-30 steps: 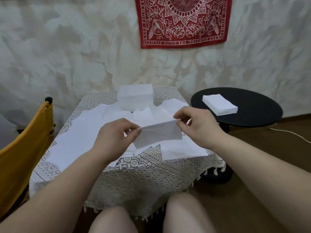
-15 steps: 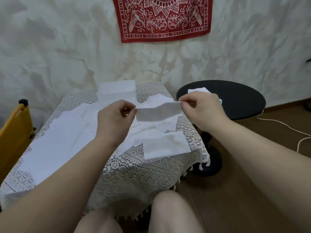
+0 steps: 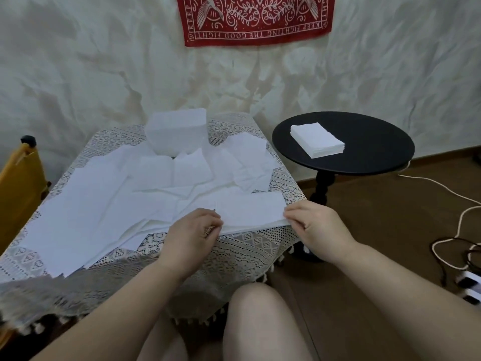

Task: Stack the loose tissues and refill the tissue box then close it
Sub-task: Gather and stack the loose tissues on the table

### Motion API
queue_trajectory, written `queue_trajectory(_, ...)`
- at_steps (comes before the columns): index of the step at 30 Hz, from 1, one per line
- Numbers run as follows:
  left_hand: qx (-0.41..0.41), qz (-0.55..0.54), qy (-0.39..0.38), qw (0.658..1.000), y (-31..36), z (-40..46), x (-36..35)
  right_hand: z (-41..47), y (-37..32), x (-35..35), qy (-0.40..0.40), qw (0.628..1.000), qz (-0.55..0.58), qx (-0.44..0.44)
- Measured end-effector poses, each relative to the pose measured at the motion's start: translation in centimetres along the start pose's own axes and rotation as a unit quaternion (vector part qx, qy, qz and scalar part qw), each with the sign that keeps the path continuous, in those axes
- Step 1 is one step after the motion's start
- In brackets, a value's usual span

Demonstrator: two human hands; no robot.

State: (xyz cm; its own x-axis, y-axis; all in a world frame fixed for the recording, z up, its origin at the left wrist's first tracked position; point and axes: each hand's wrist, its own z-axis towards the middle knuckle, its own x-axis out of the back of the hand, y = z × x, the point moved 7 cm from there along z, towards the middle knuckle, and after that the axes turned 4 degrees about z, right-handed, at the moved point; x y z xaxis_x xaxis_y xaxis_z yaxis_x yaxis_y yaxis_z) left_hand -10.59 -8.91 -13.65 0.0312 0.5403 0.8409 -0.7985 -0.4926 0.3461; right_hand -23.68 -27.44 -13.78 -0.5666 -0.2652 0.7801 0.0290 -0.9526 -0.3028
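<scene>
Several loose white tissues (image 3: 109, 204) lie scattered over the lace-covered table (image 3: 242, 254). A folded tissue (image 3: 250, 211) lies flat near the table's front right edge. My left hand (image 3: 194, 231) pinches its left end and my right hand (image 3: 311, 224) pinches its right corner, both low at the table surface. The white tissue box (image 3: 175, 135) stands at the back of the table, beyond the loose tissues. A neat stack of tissues (image 3: 316, 139) rests on the round black side table (image 3: 364, 155) to the right.
A yellow chair (image 3: 18, 186) stands left of the table. White and dark cables (image 3: 458, 230) and a power strip (image 3: 471, 285) lie on the brown floor at right. A red bandana (image 3: 255, 19) hangs on the wall. My knees are below the table edge.
Both hands have come down from mid-air, bringing the folded tissue onto the table near its front right edge. The camera view has shifted too.
</scene>
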Motion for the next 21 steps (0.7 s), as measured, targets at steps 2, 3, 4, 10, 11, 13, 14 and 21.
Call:
queue_trajectory(2,0.001,-0.007,-0.004,1.000,-0.1,-0.2,-0.2,-0.1,-0.1,0.0,0.002,1.000,-0.003,0.003)
queue_trajectory(3,0.001,-0.012,-0.004,1.000,-0.1,-0.4,-0.3,-0.2,0.0,0.0,0.003,1.000,-0.004,0.003)
queue_trajectory(4,-0.001,-0.015,-0.001,1.000,-0.1,-0.5,-0.4,-0.3,0.0,0.0,0.006,1.000,-0.004,0.002)
queue_trajectory(10,0.013,0.007,0.001,1.000,-0.5,-1.2,-0.4,-0.8,0.3,-0.1,0.008,1.000,0.004,-0.018)
queue_trajectory(11,0.024,0.017,-0.003,1.000,-0.6,-1.1,-0.3,-0.8,0.3,0.0,0.007,1.000,0.005,-0.027)
queue_trajectory(13,0.064,0.015,-0.007,0.998,-0.8,-1.1,-0.2,-0.7,0.7,0.2,-0.001,0.998,0.012,-0.062)
queue_trajectory(14,0.082,0.009,-0.009,0.997,-1.0,-1.1,-0.2,-0.7,0.8,0.2,-0.005,0.997,0.015,-0.081)
queue_trajectory(21,0.121,-0.019,-0.016,0.992,-1.6,-1.2,-0.4,-0.4,1.4,-0.1,-0.025,0.989,0.038,-0.138)
